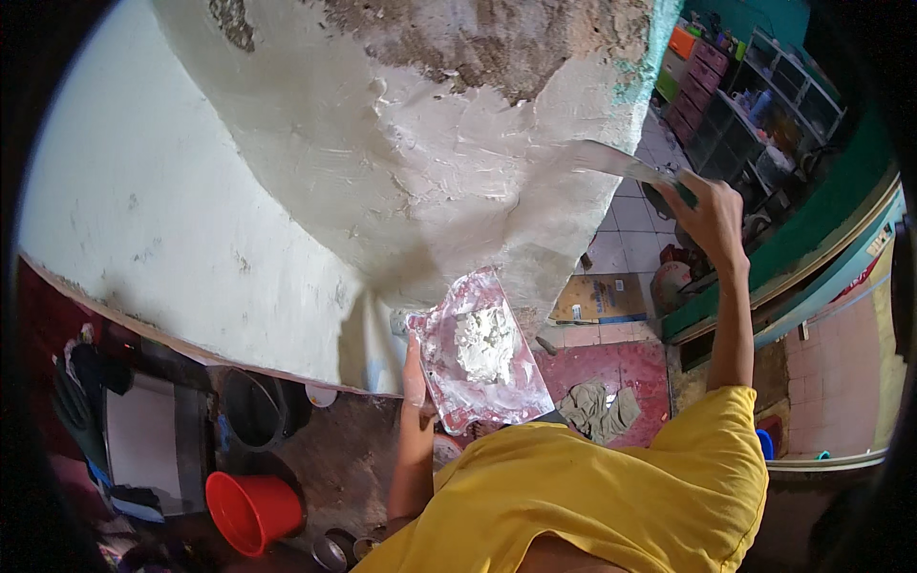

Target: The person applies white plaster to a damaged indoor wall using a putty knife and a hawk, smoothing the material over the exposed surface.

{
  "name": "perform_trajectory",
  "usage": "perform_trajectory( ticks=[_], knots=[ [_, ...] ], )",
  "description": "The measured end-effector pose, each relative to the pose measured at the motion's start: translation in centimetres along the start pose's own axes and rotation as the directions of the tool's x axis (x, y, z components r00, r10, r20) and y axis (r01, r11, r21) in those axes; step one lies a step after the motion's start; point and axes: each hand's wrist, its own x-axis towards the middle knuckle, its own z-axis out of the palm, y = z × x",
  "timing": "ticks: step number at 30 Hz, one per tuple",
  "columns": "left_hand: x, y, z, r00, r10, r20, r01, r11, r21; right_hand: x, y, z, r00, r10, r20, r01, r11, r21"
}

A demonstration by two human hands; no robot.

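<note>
My right hand (709,212) is closed round the handle of a putty knife (616,160). Its wide blade is at the right edge of the wall (458,181), over wet white putty; whether it touches the surface I cannot tell. Fresh putty lies in ridges and smears below a bare, rough brown patch (478,43). In front of my body, my left hand (415,368) grips the left side of a flat, reddish, putty-smeared board (444,382). A heap of white putty (485,344) sits on the board's middle. The fingers beneath the board are mostly hidden.
A red bucket (250,511) and a black tub (256,409) stand on the floor at the lower left. A crumpled cloth (600,411) and flattened cardboard (602,298) lie beyond the board. Shelves (783,86) and a green partition (812,248) are on the right.
</note>
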Motion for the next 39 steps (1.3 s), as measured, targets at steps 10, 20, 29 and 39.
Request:
perform_trajectory(
  ticks=[10, 20, 29, 39],
  knots=[
    [0.9, -0.4, -0.9, 0.994, 0.070, 0.088, -0.079, 0.991, 0.107, -0.9, -3.3, 1.5, 0.998, -0.046, -0.039, 0.050, 0.990, 0.129],
    [0.1, -0.5, -0.7, 0.999, 0.049, 0.006, -0.049, 0.999, -0.018, -1.1, 0.0, 0.4, 0.994, 0.112, -0.019, -0.110, 0.991, 0.075],
    [0.7, -0.6, -1.0, 0.995, 0.077, 0.069, -0.080, 0.996, 0.033, -0.3, -2.7, 0.6, 0.999, -0.019, -0.033, 0.025, 0.984, 0.174],
    [0.6, -0.9, -1.8, 0.996, 0.065, -0.059, -0.061, 0.996, 0.067, -0.9, 1.9, -1.2, 0.987, 0.158, -0.037, -0.158, 0.987, -0.012]
  ],
)
